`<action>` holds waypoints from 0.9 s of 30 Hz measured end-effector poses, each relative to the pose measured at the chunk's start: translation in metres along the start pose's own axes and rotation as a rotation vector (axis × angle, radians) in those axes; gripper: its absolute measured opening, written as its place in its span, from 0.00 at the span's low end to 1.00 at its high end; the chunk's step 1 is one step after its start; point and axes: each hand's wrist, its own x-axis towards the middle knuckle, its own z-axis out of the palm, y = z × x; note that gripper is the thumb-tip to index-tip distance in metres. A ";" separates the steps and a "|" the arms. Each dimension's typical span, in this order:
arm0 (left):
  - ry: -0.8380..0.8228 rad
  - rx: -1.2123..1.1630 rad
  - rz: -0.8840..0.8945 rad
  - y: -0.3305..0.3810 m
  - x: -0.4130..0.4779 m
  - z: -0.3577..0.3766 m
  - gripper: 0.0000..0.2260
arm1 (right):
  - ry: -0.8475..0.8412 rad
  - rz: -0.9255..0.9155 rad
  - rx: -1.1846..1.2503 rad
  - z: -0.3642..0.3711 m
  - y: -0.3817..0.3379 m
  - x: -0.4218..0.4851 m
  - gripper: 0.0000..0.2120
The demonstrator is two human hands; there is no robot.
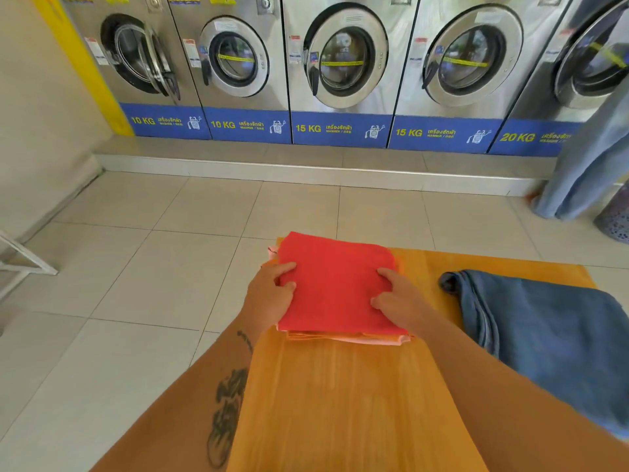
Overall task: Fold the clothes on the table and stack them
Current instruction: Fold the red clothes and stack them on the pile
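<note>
Washing machines [340,63] line the far wall of this laundromat, and below them the pale tiled floor [136,267] runs up to the orange wooden table [340,403] where I'm working. At the table's far left corner sits my stack [343,338], and on top of it is the red folded cloth [337,287], lying flat and roughly square. Under it I can see the edges of thinner orange and pink pieces, so several items are already folded and piled.

My left hand [272,294] grips the red cloth's left edge, thumb on top and fingers curled around the side of the pile. My right hand [398,301] rests flat on the cloth's right side, fingers spread and pressing down. I judge I'm squaring or settling this piece on the stack.

To the right, well apart from the pile, the blue denim garment [544,335] lies loose and rumpled on the table, not yet folded. That looks like the main piece left. More blue fabric [589,148] hangs at the far right edge; I cannot tell whether it belongs to my load.
</note>
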 end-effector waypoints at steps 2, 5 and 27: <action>0.087 -0.005 0.046 -0.012 -0.003 0.009 0.17 | 0.048 -0.023 -0.015 0.010 0.015 -0.002 0.32; 0.148 0.143 0.153 -0.013 -0.005 0.010 0.17 | 0.064 -0.047 -0.056 0.015 0.022 -0.003 0.33; -0.406 0.186 0.050 -0.127 -0.259 -0.059 0.22 | -0.367 0.488 -0.393 0.030 0.081 -0.230 0.40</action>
